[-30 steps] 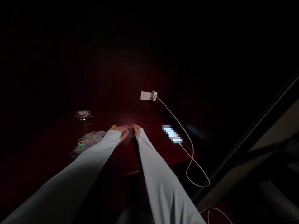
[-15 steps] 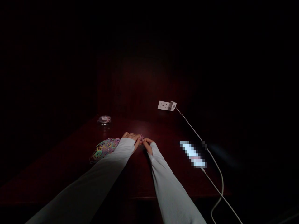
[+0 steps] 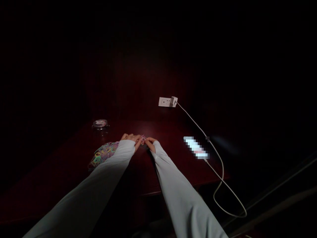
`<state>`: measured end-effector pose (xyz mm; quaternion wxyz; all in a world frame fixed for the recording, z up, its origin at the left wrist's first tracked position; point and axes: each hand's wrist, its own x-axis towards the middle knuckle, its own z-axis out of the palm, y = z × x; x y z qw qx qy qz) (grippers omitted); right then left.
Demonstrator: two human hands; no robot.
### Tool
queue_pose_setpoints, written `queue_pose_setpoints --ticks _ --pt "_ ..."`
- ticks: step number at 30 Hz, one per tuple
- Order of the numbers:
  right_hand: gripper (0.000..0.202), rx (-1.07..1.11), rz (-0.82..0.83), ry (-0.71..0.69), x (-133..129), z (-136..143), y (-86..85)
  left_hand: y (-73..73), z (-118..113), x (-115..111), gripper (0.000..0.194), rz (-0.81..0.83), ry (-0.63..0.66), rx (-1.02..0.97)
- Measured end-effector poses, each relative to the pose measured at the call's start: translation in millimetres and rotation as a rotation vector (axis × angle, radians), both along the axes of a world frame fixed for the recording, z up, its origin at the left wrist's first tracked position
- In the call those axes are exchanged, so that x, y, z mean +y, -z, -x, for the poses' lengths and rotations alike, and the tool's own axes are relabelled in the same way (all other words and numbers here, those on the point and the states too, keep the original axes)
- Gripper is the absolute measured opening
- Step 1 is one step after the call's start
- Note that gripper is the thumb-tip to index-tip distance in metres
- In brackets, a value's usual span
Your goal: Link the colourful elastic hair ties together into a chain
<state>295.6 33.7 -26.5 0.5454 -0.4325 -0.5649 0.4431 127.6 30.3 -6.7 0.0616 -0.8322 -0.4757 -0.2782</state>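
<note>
Loose bands (image 3: 102, 154) lie on the table (image 3: 173, 168). Slightly farther, the left hand (image 3: 130, 137) and right hand (image 3: 151, 142) pinch a pink strand (image 3: 143, 138) between them; the apparent step is working it, calling next for a steady two-sided pinch. Behind stands a clear tub (image 3: 100, 124), contents indiscernible.

Left sleeve (image 3: 99, 180) and right sleeve (image 3: 180, 188): matching, long, plain, pale grey fabric. Cuffs (image 3: 128, 145) end at the wrists, just behind the bare fingers (image 3: 150, 142). Fabric widens away from fingers; right one creased well back.
</note>
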Motion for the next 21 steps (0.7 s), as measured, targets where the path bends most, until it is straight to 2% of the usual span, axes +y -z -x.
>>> queue_pose_setpoints --ticks 4,7,13,17,21 --pt "0.044 -0.012 -0.019 -0.038 1 -2 1.1 5.0 0 5 0.026 -0.027 -0.003 -0.027" --pt "0.045 -0.013 -0.056 -0.063 1 -3 2.1 5.6 2 8 0.026 0.022 0.012 -0.014" --pt "0.043 -0.024 -0.089 -0.030 6 -3 3.9 2.2 0 6 0.028 0.057 -0.016 0.001" --pt "0.044 -0.127 -0.097 0.074 6 -4 2.5 -3.7 -8 0 0.028 0.071 -0.025 0.003" --pt "0.043 -0.403 -0.096 0.244 -7 -2 -0.6 -7.8 -13 -4 0.032 0.074 -0.046 0.000"
